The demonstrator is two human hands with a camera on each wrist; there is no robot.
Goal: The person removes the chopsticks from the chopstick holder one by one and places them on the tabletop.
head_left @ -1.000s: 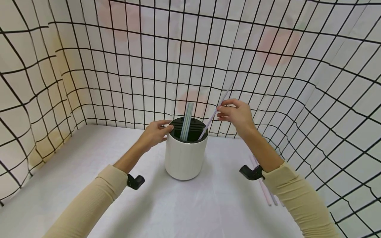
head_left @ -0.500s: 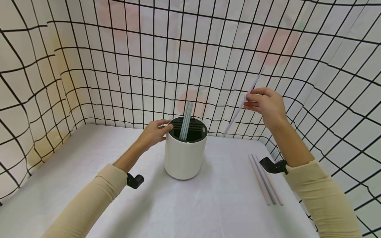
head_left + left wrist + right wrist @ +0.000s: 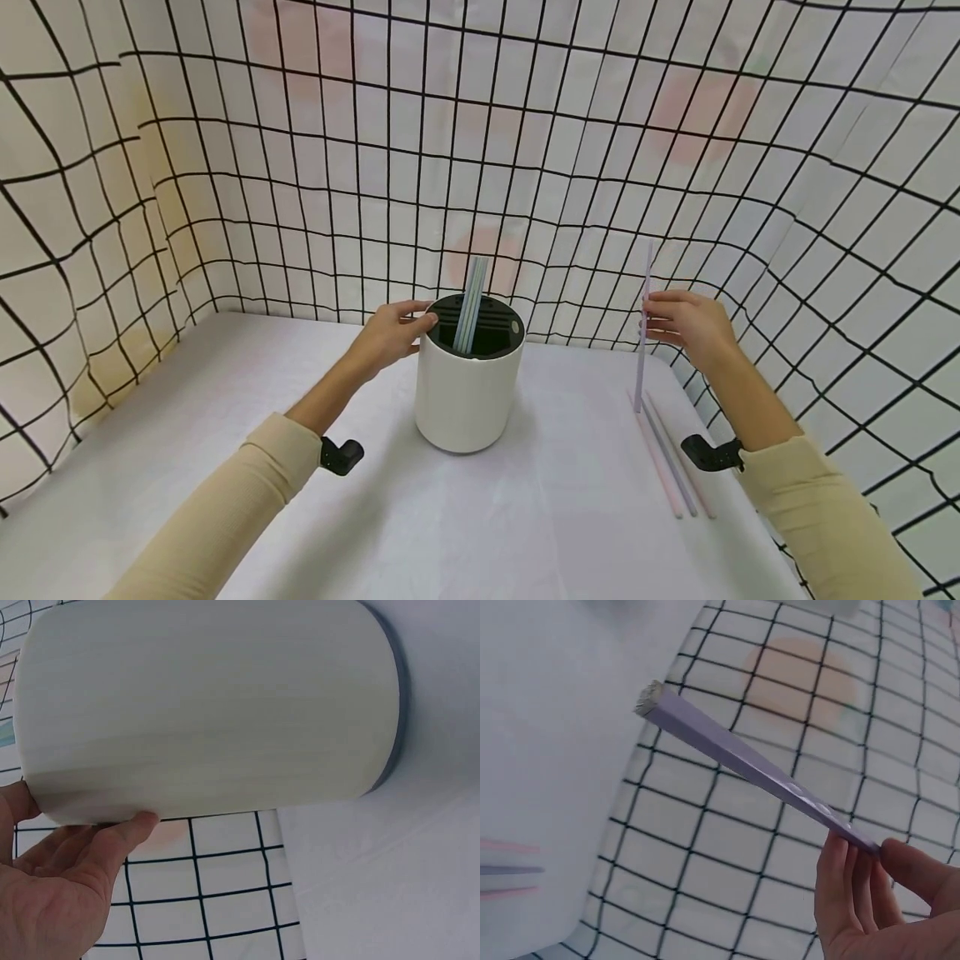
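A white cylindrical utensil holder (image 3: 467, 404) with a black slotted top (image 3: 487, 333) stands upright mid-table. My left hand (image 3: 386, 340) grips its upper left side, thumb at the rim; the left wrist view shows the fingers (image 3: 112, 847) against the white wall. Several pale blue-green chopsticks (image 3: 470, 308) lean in the holder's opening. Farther right, my right hand (image 3: 690, 329) pinches a lilac chopstick (image 3: 642, 358) between thumb and fingertips, nearly upright. The right wrist view shows the chopstick's (image 3: 727, 754) thick speckled end pointing away from the hand. Below it, two pink chopsticks (image 3: 660, 467) flank a purple chopstick (image 3: 675, 465) on the table.
Black wire grid panels (image 3: 360, 167) enclose the table on the left, back and right, with white cloth behind them. White cloth covers the table (image 3: 480, 533). A black camera mount sits on each wrist.
My right hand has drawn the lilac chopstick out of the holder, carried it right, then lowered it and turned it nearly upright near the lying chopsticks. My left hand stays on the holder.
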